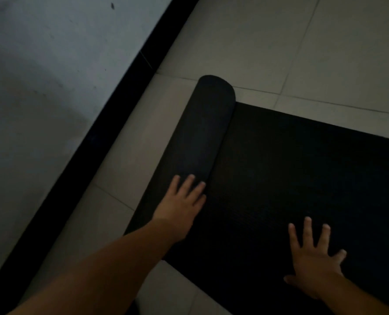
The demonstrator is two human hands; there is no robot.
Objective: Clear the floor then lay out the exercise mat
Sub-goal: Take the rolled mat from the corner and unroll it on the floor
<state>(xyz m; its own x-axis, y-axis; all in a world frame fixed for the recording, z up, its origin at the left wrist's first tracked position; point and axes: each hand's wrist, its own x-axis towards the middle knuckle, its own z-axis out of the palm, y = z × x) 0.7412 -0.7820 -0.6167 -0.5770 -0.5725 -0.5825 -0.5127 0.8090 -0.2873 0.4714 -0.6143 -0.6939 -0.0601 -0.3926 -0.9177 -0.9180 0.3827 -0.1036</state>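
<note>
Floor [280, 42] of pale square tiles lay bare beyond the far edge of the mat and ran on toward the top right, while a narrower strip of tile separated the rolled part from a black baseboard [111, 123] along the foot of a grey wall [41, 76] on the left. The room was dim, and the tile seams showed as thin lines. A black mat [291, 167] lay partly unrolled on the tiles, its flat part stretching to the right edge of view and its roll [202, 133] lying along the left side, parallel to the baseboard. The left hand [182, 205] rested on the near end of the roll, fingers straight and close together, pressing against it. The right hand [314, 258] lay flat on the unrolled surface near the front, fingers spread wide, well apart from the roll.
</note>
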